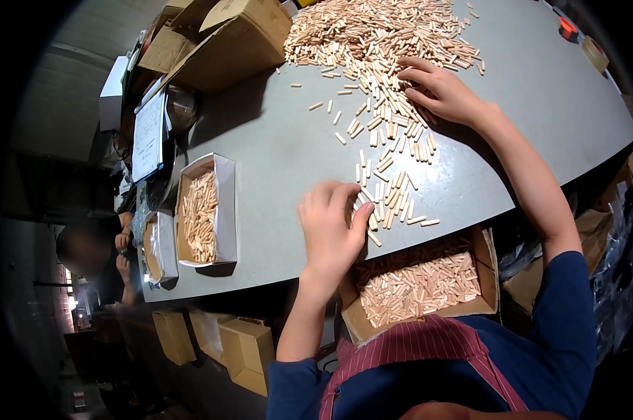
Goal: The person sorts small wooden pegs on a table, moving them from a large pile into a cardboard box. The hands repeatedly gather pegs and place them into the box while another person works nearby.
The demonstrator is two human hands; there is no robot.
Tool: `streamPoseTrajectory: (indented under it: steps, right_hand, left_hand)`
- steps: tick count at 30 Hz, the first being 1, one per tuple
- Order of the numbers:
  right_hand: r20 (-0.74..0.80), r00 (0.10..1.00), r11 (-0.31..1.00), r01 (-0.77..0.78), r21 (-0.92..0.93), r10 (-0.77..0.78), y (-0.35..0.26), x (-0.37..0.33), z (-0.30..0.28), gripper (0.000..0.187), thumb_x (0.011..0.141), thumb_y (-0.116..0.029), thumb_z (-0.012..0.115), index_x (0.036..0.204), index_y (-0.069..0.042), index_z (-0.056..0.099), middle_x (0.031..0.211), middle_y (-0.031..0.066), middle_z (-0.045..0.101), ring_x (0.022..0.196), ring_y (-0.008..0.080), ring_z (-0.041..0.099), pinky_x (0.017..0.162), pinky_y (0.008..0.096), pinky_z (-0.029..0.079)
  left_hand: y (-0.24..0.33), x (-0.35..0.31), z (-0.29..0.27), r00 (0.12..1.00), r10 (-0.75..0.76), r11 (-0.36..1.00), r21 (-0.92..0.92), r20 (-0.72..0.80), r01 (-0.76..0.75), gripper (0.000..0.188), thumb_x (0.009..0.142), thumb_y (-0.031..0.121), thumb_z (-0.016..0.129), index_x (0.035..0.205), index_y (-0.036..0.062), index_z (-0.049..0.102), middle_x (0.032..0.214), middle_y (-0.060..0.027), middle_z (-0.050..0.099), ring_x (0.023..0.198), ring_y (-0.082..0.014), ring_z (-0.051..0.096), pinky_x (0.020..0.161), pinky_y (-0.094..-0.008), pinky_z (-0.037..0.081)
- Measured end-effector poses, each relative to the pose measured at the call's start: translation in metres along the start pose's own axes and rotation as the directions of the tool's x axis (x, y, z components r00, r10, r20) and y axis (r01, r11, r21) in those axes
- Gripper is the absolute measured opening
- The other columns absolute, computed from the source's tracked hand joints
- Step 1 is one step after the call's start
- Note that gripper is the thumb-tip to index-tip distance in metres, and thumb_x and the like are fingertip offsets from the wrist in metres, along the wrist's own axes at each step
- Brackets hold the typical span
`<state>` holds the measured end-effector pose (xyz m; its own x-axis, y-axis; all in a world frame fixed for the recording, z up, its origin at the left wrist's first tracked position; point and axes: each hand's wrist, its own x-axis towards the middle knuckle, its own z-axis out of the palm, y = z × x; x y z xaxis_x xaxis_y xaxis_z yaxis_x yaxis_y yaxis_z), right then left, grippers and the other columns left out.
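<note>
Small wooden dowel pins (372,31) lie in a large heap at the far side of the grey table, with a loose trail running down to the near edge. My right hand (442,91) rests over the trail just below the heap, its fingers spread and touching pins. Near the front edge is my left hand (334,220), thumb and forefinger apart beside a scattered group of pins (397,199); nothing is seen held in it. Below the edge, against my apron, a cardboard box (490,269) holds many more pins.
On the left of the table stand a white-sided box (225,210) of pins and a smaller box (164,245). Behind are a clipboard (148,136) and an open carton (225,52). A tape roll (595,54) lies far right. Another person's hands (123,252) show at far left.
</note>
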<state>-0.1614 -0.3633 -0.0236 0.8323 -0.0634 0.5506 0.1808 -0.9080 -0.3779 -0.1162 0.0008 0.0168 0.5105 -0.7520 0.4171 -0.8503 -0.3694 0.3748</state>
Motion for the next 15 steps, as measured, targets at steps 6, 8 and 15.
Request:
streamPoseTrajectory:
  steps: [6,8,15]
  right_hand:
    - [-0.064,0.998,1.0,-0.015,-0.023,0.013,-0.003,0.002,-0.001,0.035,0.102,-0.018,0.065,0.133,-0.002,0.065,0.149,0.0195,0.057,0.127,0.0389,0.064,0.107,0.0439,0.053]
    - [-0.048,0.999,0.999,-0.016,-0.037,0.015,-0.001,-0.001,-0.004,0.035,0.101,-0.018,0.065,0.133,-0.003,0.065,0.15,0.019,0.057,0.127,0.0389,0.064,0.106,0.0441,0.053]
    - [-0.045,0.999,0.999,0.002,-0.052,-0.004,0.001,0.002,0.002,0.038,0.103,-0.019,0.064,0.138,-0.004,0.061,0.154,0.0162,0.054,0.13,0.0364,0.062,0.107,0.0434,0.053]
  left_hand:
    - [-0.012,-0.008,-0.005,0.95,-0.313,0.901,-0.319,-0.009,0.294,0.019,0.089,0.013,0.083,0.1,0.0031,0.07,0.092,-0.0054,0.071,0.087,-0.0188,0.066,0.084,-0.0337,0.052]
    - [-0.025,-0.001,-0.029,0.926,-0.305,0.927,-0.29,-0.223,0.236,0.013,0.096,0.012,0.078,0.098,0.0021,0.07,0.09,-0.0038,0.069,0.086,-0.0143,0.062,0.083,-0.0307,0.052]
    - [-0.111,0.004,-0.116,0.83,-0.051,0.912,0.313,-0.555,0.266,0.024,0.104,0.009,0.062,0.126,0.0,0.066,0.133,-0.0151,0.065,0.124,-0.0265,0.061,0.106,-0.0415,0.05]
